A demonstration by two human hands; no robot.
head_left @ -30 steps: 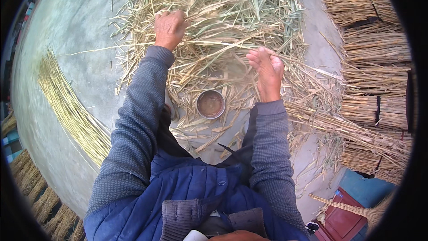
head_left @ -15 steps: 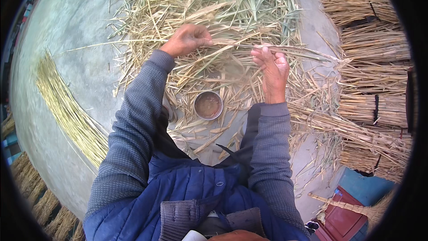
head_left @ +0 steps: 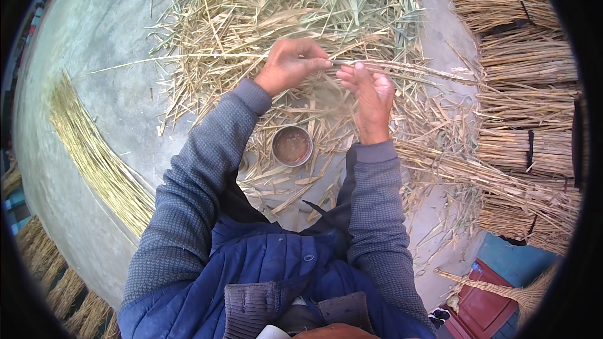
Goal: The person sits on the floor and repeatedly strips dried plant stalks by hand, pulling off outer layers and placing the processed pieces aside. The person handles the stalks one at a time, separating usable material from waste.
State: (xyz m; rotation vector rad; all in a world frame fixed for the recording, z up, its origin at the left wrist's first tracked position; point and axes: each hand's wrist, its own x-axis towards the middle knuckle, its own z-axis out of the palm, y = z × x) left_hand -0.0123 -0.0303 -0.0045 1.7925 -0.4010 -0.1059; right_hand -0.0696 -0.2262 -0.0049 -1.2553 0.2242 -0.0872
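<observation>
Hands meeting over a heap of dry straw (head_left: 264, 12) on the concrete floor (head_left: 94, 69). Left hand (head_left: 290, 64) with its grip closed, fingertips pinched on a long thin stalk (head_left: 188, 58); stalk stretching level from far out on the left over the bare floor, through both hands, and on to the right above the loose litter. Right hand (head_left: 370, 97) just beside the left, thumb and forefinger likewise closed on the same stalk, remaining fingers curled loosely under it. Fingertips of the two hands nearly touching at the middle of the stalk.

Below the hands, between the forearms in grey knit sleeves, a small round metal bowl (head_left: 292, 145) standing upright on scattered husks, holding something brownish; contents too indistinct to name. Nearer the body, a dark blue padded vest.

Off to the left on the floor, a long swath of cleaned yellow stems (head_left: 94, 157) lying in a curve, well apart from the heap. Along the right edge, tied bundles of reeds (head_left: 527, 88) stacked in rows, some bound with dark bands. At lower right, a broom-like bunch (head_left: 496, 289) lying across a red and blue surface.
</observation>
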